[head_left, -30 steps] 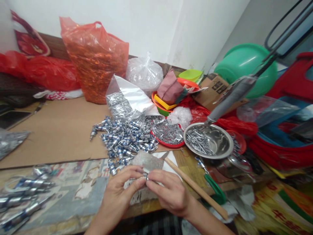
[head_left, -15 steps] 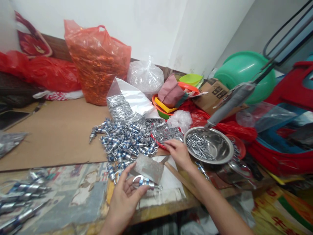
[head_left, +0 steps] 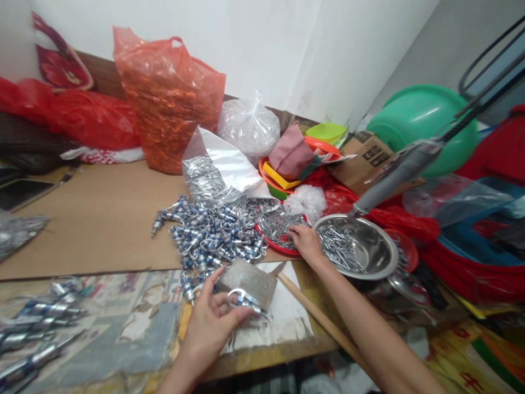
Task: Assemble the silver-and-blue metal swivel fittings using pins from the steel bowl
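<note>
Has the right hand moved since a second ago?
Yes. Judged against the metal block, the right hand has moved forward and rightward, from the block's near side to the red tray.

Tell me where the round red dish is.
The round red dish lies just right of centre in the head view, between the silver-blue metal pile and round steel bowl.
</note>
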`<action>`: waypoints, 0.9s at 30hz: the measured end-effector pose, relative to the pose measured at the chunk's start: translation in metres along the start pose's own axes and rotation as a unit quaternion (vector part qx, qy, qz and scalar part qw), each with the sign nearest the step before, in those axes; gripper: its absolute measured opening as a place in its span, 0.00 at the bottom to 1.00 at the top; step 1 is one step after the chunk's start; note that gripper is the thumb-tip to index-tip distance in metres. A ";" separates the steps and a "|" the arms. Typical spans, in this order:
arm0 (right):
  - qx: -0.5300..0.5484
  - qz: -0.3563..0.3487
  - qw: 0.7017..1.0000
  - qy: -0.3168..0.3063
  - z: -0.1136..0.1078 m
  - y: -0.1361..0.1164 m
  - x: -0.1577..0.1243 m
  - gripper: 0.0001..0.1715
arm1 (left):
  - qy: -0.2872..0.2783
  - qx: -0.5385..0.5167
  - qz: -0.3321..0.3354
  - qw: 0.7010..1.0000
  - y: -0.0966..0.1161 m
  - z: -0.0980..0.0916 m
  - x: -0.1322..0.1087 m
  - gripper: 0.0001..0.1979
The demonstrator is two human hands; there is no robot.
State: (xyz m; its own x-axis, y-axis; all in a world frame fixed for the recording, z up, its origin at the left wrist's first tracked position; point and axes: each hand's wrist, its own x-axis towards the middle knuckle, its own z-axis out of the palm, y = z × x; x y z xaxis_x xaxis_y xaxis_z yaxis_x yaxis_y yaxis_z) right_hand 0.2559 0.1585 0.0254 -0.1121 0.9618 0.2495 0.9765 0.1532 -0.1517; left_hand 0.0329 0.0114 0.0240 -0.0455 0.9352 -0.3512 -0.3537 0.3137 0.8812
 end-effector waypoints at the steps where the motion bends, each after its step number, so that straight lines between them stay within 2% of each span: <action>1: 0.007 -0.003 1.000 0.004 -0.002 0.000 -0.004 0.12 | -0.001 0.001 0.001 1.000 0.000 0.000 0.000 0.45; 7: 0.041 0.013 0.999 0.008 -0.011 -0.001 -0.015 0.09 | -0.003 0.005 0.012 1.000 -0.005 -0.001 0.003 0.43; 10: 0.085 0.002 0.996 0.002 -0.020 -0.016 -0.026 0.10 | -0.004 0.004 0.008 1.000 -0.005 -0.001 0.003 0.43; 13: 0.181 -0.060 0.981 -0.046 -0.034 -0.046 -0.050 0.08 | -0.009 0.001 0.005 1.000 -0.002 -0.001 0.002 0.43; 17: 0.281 -0.179 0.934 -0.129 -0.047 -0.082 -0.079 0.06 | -0.018 0.010 0.005 1.000 0.002 0.000 0.000 0.42; 22: 0.284 -0.231 0.917 -0.161 -0.038 -0.092 -0.085 0.08 | -0.026 0.006 0.002 1.000 0.002 -0.001 0.001 0.43; 27: 0.304 -0.191 0.920 -0.155 -0.029 -0.094 -0.082 0.07 | -0.032 0.002 0.000 0.999 0.002 -0.002 0.001 0.43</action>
State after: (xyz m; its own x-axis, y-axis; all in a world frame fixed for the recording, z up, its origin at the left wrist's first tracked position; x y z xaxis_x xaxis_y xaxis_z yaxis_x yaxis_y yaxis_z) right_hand 0.1789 0.0586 0.0466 -0.5652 0.8153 0.1261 0.5811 0.5020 -0.6406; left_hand 0.0307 0.0124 0.0246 0.0139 0.9435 -0.3312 -0.3501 0.3149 0.8822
